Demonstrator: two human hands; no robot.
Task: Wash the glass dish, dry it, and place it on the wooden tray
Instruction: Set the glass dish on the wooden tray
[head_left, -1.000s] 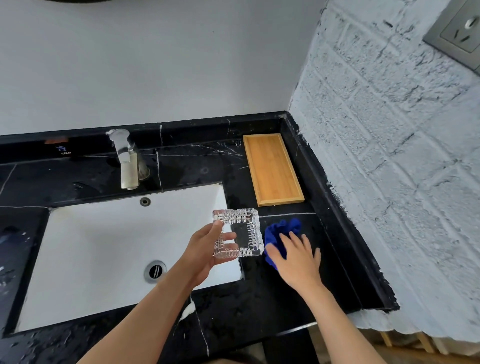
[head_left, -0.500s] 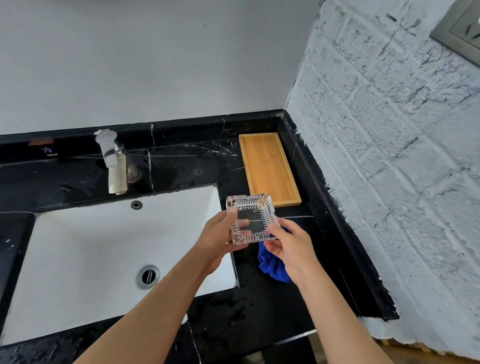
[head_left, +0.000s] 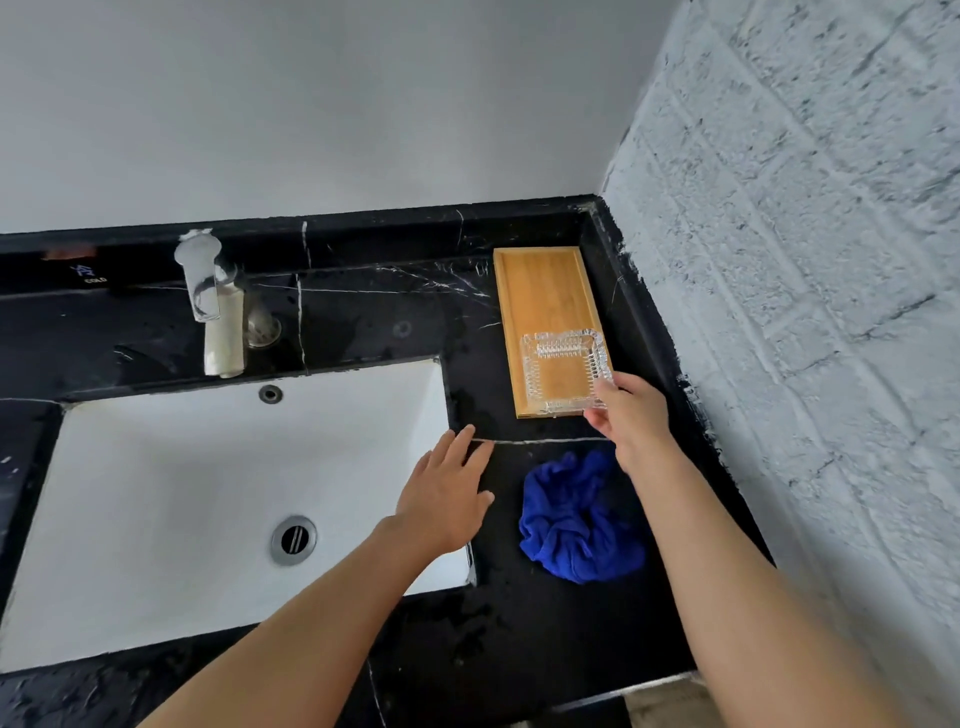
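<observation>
The square cut-glass dish (head_left: 563, 371) sits over the near end of the wooden tray (head_left: 543, 291), at the back right of the black counter. My right hand (head_left: 631, 413) grips the dish's near right corner with thumb and fingers. Whether the dish rests fully on the tray or is held just above it, I cannot tell. My left hand (head_left: 449, 493) hovers flat with fingers spread over the sink's right rim, holding nothing. A crumpled blue cloth (head_left: 576, 519) lies on the counter between my two arms, in front of the tray.
A white basin (head_left: 182, 493) with a metal drain (head_left: 293, 539) fills the left. A faucet (head_left: 213, 301) stands behind it. A rough white brick wall (head_left: 805, 312) borders the black marble counter (head_left: 519, 649) on the right.
My right hand took the dish from my left and carried it back and right onto the tray's near end. The left hand let go and opened. The blue cloth now lies loose on the counter.
</observation>
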